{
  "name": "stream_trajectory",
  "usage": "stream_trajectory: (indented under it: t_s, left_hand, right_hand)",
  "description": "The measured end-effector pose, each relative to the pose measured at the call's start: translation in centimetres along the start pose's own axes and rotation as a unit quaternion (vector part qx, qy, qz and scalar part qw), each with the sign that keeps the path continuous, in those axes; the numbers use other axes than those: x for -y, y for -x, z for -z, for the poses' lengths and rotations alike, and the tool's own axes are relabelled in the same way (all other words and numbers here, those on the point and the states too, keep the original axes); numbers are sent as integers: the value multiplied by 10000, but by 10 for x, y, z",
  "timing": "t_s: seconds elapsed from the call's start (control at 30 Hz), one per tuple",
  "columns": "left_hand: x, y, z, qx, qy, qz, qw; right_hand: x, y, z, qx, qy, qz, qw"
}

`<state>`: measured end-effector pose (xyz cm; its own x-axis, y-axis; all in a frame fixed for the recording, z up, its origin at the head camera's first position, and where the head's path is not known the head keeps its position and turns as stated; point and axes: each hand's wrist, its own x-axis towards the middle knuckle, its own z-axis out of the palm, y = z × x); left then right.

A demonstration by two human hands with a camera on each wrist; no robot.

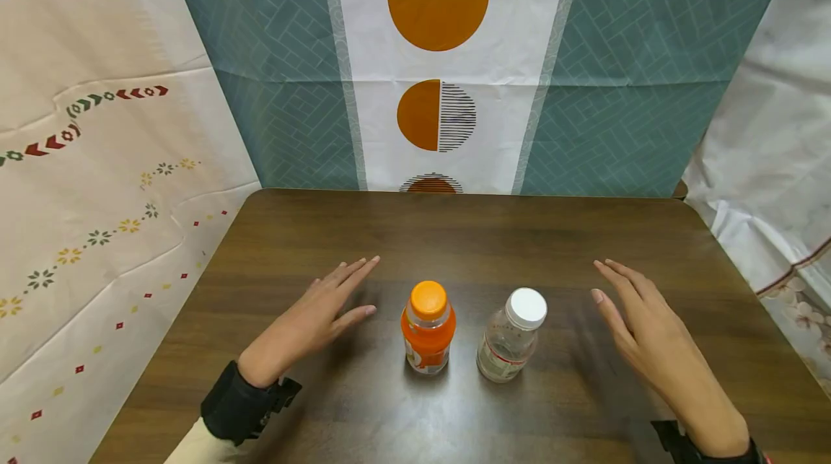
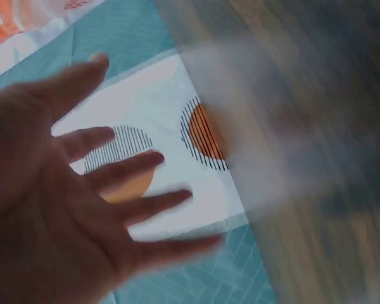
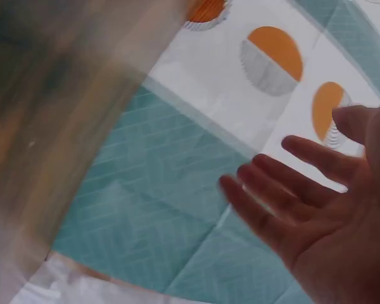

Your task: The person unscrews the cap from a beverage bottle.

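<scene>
Two bottles stand upright, side by side, on the wooden table. One is an orange juice bottle (image 1: 428,330) with an orange cap; its lower part also shows at the top left of the left wrist view. To its right is a clear bottle (image 1: 509,338) with a white cap and a pale label around its base. My left hand (image 1: 314,316) hovers left of the orange bottle, fingers extended and holding nothing. On the other side, my right hand (image 1: 649,334) is held apart from the clear bottle, its fingers loosely straight, also holding nothing.
The brown table (image 1: 311,233) ends at a far edge, beyond which hangs a teal and white cloth (image 1: 279,89) with orange circles. A patterned cream cloth (image 1: 97,182) hangs at the left, and a white cloth (image 1: 772,125) at the right.
</scene>
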<state>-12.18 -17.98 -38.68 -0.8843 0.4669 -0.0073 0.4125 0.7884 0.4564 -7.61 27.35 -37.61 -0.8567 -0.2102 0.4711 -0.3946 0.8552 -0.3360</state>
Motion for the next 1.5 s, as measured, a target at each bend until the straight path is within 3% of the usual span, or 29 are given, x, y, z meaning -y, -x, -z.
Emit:
stream_trajectory:
  t_s: [0.13, 0.3, 0.57, 0.83, 1.0, 1.2, 1.5]
  left_hand:
    - [-2, 1, 1, 210, 687, -467, 9963]
    - [-6, 3, 0, 443, 1105, -638, 9908]
    - [-9, 7, 0, 549, 1183, -641, 9894]
    - [-9, 10, -1, 491, 1252, -671, 9886]
    - [-11, 12, -2, 448, 1384, -673, 9871]
    - [-13, 13, -2, 442, 1406, -679, 9867]
    - [-14, 17, -3, 411, 1383, -696, 9871]
  right_hand:
    - [15, -8, 8, -733, -310, 503, 9956]
    - [45, -24, 22, -1196, -743, 1116, 9837]
    - [98, -40, 37, -1180, -1264, 1675, 9706]
    - [140, -48, 34, -891, -1663, 1971, 9620]
    - [153, -47, 25, -657, -1664, 1754, 9681]
    - [162, -45, 15, -308, -1598, 1195, 9794]
    - [174, -44, 0, -155, -1330, 737, 9882]
